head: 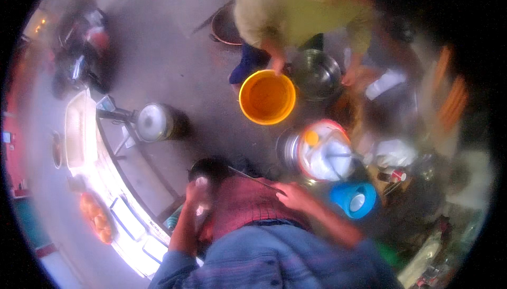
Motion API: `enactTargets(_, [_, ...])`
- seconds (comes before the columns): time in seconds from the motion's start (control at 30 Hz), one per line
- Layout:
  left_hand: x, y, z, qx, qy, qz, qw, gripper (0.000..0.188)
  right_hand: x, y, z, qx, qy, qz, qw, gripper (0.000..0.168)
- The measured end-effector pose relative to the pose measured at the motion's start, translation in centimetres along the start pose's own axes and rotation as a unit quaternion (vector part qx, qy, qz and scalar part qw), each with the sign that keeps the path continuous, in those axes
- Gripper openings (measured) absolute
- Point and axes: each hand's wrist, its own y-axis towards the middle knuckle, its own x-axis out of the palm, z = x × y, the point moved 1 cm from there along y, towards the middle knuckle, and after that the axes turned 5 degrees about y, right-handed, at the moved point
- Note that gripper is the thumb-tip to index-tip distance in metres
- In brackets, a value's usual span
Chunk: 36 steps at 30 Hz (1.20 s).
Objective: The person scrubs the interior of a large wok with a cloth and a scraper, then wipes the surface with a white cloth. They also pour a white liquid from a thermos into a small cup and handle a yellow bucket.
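My right hand (295, 196) grips the end of a thin metal rod-like utensil (253, 178), which slants up and left over my lap to a dark round pan or pot (212, 171). At the pan's lower left is my left hand (200, 194), with something pale against its fingers, perhaps a cloth; blur hides the exact hold. A blue plastic jug or bucket (336, 193) with a white cup (357, 202) inside stands right of my right forearm. Above it sits a red-rimmed tub (304, 158) containing white material and a utensil.
Across from me, a co-worker (313, 11) bends with one hand on the rim of a yellow bucket (241, 106), beside a steel basin (317, 71). A lidded metal container (152, 122) stands left. A long bright counter (107, 178) bears a cream tray (79, 130). A plastic bag (396, 153) lies right.
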Motion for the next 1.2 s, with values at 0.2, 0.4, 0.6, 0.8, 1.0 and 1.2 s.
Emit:
enactTargets(0.2, [4.7, -1.9, 4.0, 0.011, 0.029, -0.015, 0.999, 0.016, -0.6, -3.1, 1.4, 0.008, -0.031, 0.003, 0.999, 0.035])
enactTargets(0.4, [3.4, 0.9, -1.9, 0.141, 0.196, 0.012, 0.97, 0.012, 0.1, -4.2, 4.3, -0.01, -0.006, -0.002, 1.0, 0.035])
enactTargets(0.6, [5.1, -1.4, -0.5, 0.08, 0.19, 0.02, 0.978, 0.019, -1.1, -5.1, 4.4, 0.006, -0.032, 0.01, 0.999, 0.034])
enactTargets(0.8, [4.8, -4.1, 1.0, 0.043, 0.152, -0.022, 0.987, 0.022, -0.6, -5.1, 5.7, -0.007, -0.014, 0.008, 1.0, 0.033])
enactTargets(1.0, [6.6, -6.4, 3.9, 0.003, 0.061, -0.004, 0.998, 0.017, 0.2, -5.0, 7.0, -0.023, -0.014, 0.015, 1.0, 0.032])
enactTargets(1.2, [6.9, -7.8, 5.6, -0.033, 0.065, -0.038, 0.997, 0.022, -0.2, -4.8, 6.7, 0.022, -0.014, -0.033, 0.999, 0.037])
